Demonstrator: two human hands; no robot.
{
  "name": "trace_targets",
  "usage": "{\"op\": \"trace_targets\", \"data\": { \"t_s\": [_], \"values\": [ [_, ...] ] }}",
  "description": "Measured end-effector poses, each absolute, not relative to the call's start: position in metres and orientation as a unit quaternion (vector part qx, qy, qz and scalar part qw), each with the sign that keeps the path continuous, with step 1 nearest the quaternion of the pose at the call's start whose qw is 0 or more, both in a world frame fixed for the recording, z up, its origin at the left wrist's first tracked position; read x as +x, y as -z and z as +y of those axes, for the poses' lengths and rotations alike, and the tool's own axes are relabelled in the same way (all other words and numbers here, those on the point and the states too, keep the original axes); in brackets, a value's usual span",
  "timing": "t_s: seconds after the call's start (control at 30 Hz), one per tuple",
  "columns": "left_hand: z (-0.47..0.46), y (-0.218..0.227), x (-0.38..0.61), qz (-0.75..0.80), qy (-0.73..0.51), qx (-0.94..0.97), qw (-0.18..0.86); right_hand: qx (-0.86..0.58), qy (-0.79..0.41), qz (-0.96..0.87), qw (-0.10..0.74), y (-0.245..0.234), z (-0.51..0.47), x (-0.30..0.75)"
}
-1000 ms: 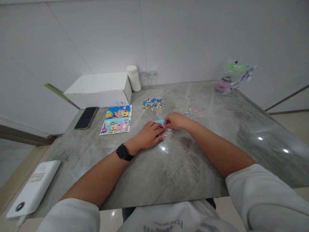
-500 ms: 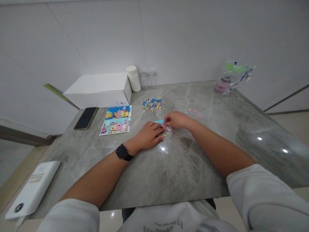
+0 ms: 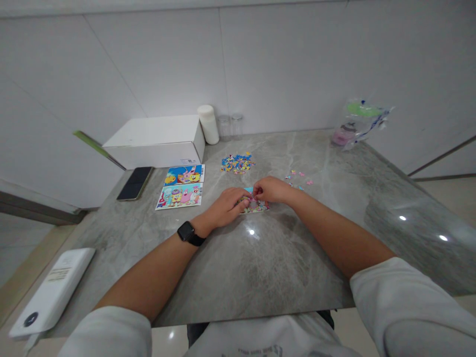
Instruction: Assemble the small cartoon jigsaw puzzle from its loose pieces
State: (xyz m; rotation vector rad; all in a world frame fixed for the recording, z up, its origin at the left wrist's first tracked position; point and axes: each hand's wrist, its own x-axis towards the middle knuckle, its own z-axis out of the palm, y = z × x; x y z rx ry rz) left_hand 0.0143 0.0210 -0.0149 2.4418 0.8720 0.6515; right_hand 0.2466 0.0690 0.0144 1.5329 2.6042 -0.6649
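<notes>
Grey, marbled stone makes up the tabletop (image 3: 256,277), and on it, in front of the person, lies a small picture puzzle (image 3: 256,207), partly covered by both hands. The left hand (image 3: 227,206) rests over the puzzle's left part, palm down, its fingers loosely extended and its thumb a little apart; it has nothing visible in its grasp. The right hand (image 3: 270,188) is at the puzzle's far right part, its fingers curled and the thumb and fingertips drawn close together; whether a piece is pinched between them cannot be told. A black watch (image 3: 187,231) is strapped to the left wrist.

Beyond the hands sits a heap of mixed puzzle pieces (image 3: 238,163), mostly blue and yellow. A few loose pieces (image 3: 310,183), some pink, lie scattered just beyond the right wrist. To the left are two cartoon cards, the blue card (image 3: 182,175) directly behind the pale card (image 3: 178,197), with a dark phone (image 3: 136,183) beside them.

Along the back stand a white box (image 3: 154,154), a white bottle (image 3: 208,126) next to it and two clear glasses (image 3: 236,127). A clear plastic bag (image 3: 366,124) with something green and pink inside occupies the far right corner. At the near left lies a white device (image 3: 54,292) with a cable (image 3: 32,342).
</notes>
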Motion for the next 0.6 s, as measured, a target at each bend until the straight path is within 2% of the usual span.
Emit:
{"op": "trace_targets", "data": {
  "t_s": [0.27,0.43,0.6],
  "values": [
    [0.024,0.011,0.008,0.376,-0.282,0.856,0.213,0.504,0.21,0.837,-0.046,-0.022,0.073,0.252],
    [0.026,0.012,0.006,0.39,-0.287,0.853,0.193,0.524,0.214,0.815,-0.127,-0.041,0.074,0.262],
    [0.026,0.016,0.008,0.342,-0.245,0.89,0.178,0.558,0.179,0.78,-0.218,-0.069,0.075,0.288]
  ]
}}
